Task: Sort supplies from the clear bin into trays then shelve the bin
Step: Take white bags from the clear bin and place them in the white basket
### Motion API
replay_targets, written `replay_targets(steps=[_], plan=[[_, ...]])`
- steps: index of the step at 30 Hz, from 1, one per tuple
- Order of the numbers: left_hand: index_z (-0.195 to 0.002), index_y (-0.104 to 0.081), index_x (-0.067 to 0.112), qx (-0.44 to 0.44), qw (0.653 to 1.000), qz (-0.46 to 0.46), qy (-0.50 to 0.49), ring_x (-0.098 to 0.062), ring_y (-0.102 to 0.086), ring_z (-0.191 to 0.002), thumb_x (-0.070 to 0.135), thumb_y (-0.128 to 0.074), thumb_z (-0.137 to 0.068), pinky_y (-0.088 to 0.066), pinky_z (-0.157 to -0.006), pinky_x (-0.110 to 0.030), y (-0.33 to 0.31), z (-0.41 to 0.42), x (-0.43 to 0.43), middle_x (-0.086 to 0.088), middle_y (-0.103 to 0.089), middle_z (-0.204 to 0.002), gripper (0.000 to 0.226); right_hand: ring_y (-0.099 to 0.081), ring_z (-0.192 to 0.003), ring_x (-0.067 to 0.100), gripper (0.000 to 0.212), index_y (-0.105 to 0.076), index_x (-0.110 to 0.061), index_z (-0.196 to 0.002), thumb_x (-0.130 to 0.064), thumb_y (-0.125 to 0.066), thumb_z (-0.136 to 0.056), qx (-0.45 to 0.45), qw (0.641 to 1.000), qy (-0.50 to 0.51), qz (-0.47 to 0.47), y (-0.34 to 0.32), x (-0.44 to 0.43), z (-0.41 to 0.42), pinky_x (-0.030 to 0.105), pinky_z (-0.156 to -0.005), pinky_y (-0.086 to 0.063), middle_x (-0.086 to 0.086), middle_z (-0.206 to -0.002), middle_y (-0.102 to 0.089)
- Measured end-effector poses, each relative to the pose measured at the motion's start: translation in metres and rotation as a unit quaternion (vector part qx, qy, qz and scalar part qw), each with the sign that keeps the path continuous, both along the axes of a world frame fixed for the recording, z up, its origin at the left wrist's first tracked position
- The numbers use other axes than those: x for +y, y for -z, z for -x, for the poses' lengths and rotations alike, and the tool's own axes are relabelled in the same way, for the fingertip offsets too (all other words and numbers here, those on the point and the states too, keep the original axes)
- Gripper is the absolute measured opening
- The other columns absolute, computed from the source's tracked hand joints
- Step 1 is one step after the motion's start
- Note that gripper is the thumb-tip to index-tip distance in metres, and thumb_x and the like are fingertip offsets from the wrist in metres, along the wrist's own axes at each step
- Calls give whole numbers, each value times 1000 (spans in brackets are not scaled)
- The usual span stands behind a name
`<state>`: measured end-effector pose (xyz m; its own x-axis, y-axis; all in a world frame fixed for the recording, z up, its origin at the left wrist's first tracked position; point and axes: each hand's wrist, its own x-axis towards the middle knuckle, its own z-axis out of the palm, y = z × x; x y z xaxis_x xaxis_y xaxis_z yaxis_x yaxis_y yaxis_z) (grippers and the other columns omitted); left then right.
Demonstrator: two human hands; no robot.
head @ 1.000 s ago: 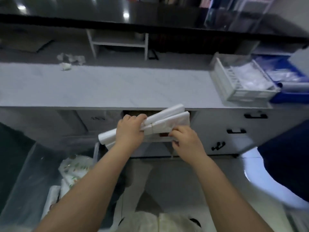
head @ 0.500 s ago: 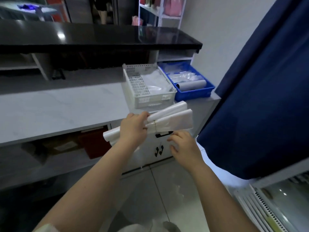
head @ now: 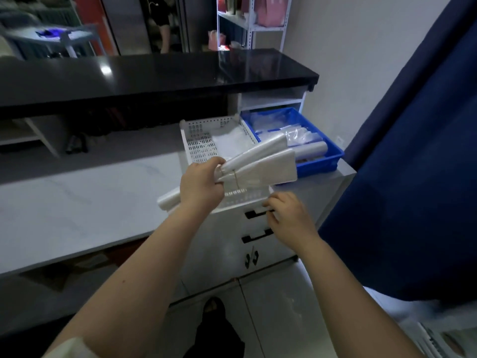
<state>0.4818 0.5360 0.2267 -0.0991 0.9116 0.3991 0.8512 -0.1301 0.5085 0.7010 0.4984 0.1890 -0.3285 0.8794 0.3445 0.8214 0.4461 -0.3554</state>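
1. The left hand (head: 200,187) is clamped around the middle of a banded bundle of white plastic bags (head: 260,167), just where a thin rubber band (head: 236,178) cinches it. Keep that grip at the band; I judge it the one spot where the slippery layers cannot slide apart.
2. The bundle hangs in the air over the near edge of the white perforated tray (head: 200,146), its fanned end pointing toward two o'clock and its tail toward eight o'clock behind the wrist.
3. The right hand (head: 289,218) is empty, its fingers loosely curled and partly apart, below the bundle at about five o'clock, in front of the drawer handles (head: 254,214). Bring it up under the fanned end to steady it before setting down.
4. Choose the tray first: the white tray already holds flat, pale bags, while the blue tray (head: 320,161) at its three o'clock side holds clear rolls and packets. The bundle looks closer to the white tray's contents.
5. Lower it flat, long side along the tray, so nothing overhangs the rim.
6. The clear bin is out of sight here, so shelving is not yet done.
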Motion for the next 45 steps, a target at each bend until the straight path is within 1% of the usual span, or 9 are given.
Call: replay_targets(steps=[9, 15, 19, 22, 28, 32, 39, 42, 45], plan=[[-97, -63, 26, -345, 928, 135, 43, -18, -66, -84, 5, -73, -66, -55, -74, -33, -41, 44, 147, 2, -69, -93, 39, -51, -108, 14, 31, -55, -24, -122, -28, -57, -91, 151, 983, 39, 93, -37, 172, 66, 30, -90, -42, -7, -117, -59], [-115, -57, 10, -543, 788, 281, 74, -35, -68, -93, -11, -70, -73, -58, -78, -45, -17, 64, 215, -18, -68, -107, 49, -67, -98, 17, 45, -41, -33, -128, -20, -61, -90, 503, 802, 24, 322, -30, 249, 120, 32, -74, -56, 1, -118, -64], [-112, -58, 12, -575, 747, 330, 47, -27, -70, -80, -9, -70, -72, -57, -67, -35, 12, 66, 236, -14, -71, -99, 46, -69, -96, 28, 65, -34, -35, -137, -6, -64, -87, 578, 714, 40, 394, -13, 277, 132, 44, -72, -58, 5, -117, -66], [-112, -58, 12, -529, 788, 314, 5, -13, -70, -66, 0, -78, -68, -52, -50, -23, 26, 72, 245, -8, -70, -93, 50, -67, -97, 31, 67, -31, -37, -136, -2, -63, -88, 549, 717, 57, 426, -3, 296, 138, 55, -81, -55, 7, -119, -63], [-102, -58, 25, -169, 948, 265, -48, -14, -54, -92, 63, -75, -56, -50, -77, -32, 37, 99, 248, 7, -57, -100, 62, -68, -95, 32, 39, -50, -10, -123, 1, -60, -88, 479, 725, 36, 494, 9, 328, 152, 48, -82, -56, 13, -110, -68], [-92, -60, 24, -3, 955, 283, -92, -23, -40, -106, 72, -60, -66, -43, -84, -36, 53, 109, 243, 2, -47, -104, 55, -71, -83, 26, 33, -56, -16, -110, 6, -59, -85, 438, 716, 22, 542, 20, 339, 163, 37, -65, -57, 9, -98, -72], [-105, -63, 28, 31, 975, 196, -98, -19, -38, -112, 45, -65, -78, -35, -90, -33, 80, 103, 228, 6, -47, -106, 32, -68, -93, 26, 30, -59, -16, -112, -8, -63, -83, 285, 776, 9, 564, 53, 338, 161, 48, -88, -54, 8, -102, -71], [-109, -63, 28, 63, 975, 182, -108, -20, -41, -113, 41, -64, -79, -36, -89, -33, 80, 100, 226, 5, -51, -108, 32, -62, -76, 6, 25, -59, -31, -93, -30, -74, -73, 124, 863, -46, 488, 46, 339, 165, 25, -67, -53, -11, -87, -66], [-112, -61, 27, 100, 973, 175, -116, -21, -45, -110, 39, -62, -82, -37, -88, -34, 74, 101, 227, 4, -53, -111, 33, -60, -79, 14, 51, -53, -24, -103, -46, -78, -63, -62, 924, -71, 369, 31, 344, 171, 31, -64, -52, -3, -96, -62]])
